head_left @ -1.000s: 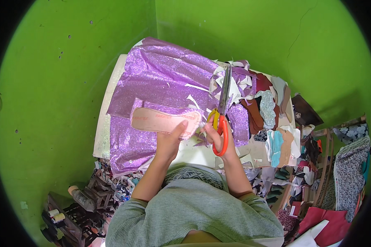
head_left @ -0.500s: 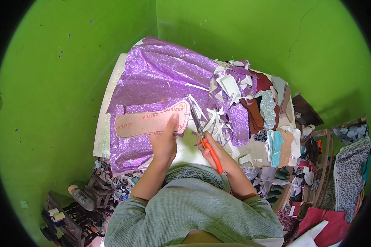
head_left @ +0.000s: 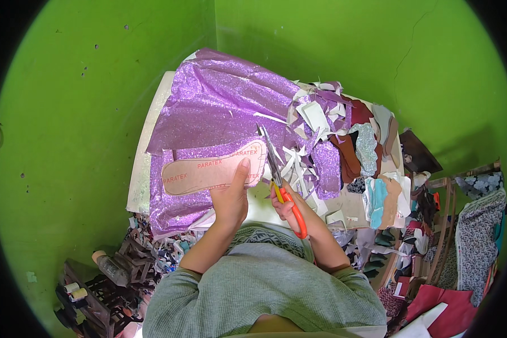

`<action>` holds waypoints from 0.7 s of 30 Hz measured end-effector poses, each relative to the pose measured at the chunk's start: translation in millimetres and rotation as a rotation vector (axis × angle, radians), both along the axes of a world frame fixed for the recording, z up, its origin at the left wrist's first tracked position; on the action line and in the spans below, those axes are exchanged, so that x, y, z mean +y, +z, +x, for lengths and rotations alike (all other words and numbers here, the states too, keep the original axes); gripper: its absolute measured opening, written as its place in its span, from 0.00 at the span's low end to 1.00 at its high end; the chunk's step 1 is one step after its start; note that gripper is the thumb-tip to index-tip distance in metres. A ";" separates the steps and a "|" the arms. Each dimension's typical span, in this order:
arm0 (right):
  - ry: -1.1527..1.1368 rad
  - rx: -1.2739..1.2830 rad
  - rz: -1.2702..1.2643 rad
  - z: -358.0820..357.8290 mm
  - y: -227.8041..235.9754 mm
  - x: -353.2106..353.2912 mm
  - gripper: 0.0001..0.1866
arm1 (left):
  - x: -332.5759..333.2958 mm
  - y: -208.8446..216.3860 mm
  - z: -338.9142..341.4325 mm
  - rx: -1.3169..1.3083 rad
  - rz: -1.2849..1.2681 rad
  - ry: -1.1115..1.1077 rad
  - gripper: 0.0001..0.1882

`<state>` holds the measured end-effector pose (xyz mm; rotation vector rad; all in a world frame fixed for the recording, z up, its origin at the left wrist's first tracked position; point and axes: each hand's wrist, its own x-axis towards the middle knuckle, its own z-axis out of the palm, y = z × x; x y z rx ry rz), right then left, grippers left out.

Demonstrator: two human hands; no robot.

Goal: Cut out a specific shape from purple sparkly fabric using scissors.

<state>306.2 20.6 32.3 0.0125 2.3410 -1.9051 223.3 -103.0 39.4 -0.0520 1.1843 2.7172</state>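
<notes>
Between the thumb and hidden fingers of my left hand (head_left: 230, 205) is a beige shoe insole (head_left: 194, 173) with red print, its toe end toward the right. A piece of purple glitter material (head_left: 188, 204) lies under the insole and shows around its edge. My right hand (head_left: 292, 209) is closed around the orange handles of a pair of scissors (head_left: 274, 169). Their blades point up and away from me, just right of the insole's wide end, with the tips slightly apart.
A large purple glitter sheet (head_left: 225, 96) covers much of the table. White and purple offcuts (head_left: 312, 118) lie right of the scissors. Farther right are brown cut pieces (head_left: 348, 158) and a stack with turquoise sheets (head_left: 378, 197). Green walls (head_left: 107, 112) stand behind; scraps (head_left: 158, 242) lie below left.
My left hand has shifted slightly right and down with the insole and purple piece. The scissors have moved a little to the right, and their tips now show a small gap.
</notes>
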 end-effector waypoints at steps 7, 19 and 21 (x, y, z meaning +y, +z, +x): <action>-0.003 0.044 0.015 3.7 -6.6 2.7 0.30 | -2.1 2.2 1.3 0.005 0.010 -0.005 0.11; -0.103 -0.148 -0.111 10.7 10.9 -3.9 0.46 | -7.5 4.0 3.9 0.027 -0.005 -0.051 0.14; -0.092 -0.067 -0.135 13.1 9.9 -1.5 0.38 | -7.3 7.6 4.8 -0.003 -0.015 -0.029 0.11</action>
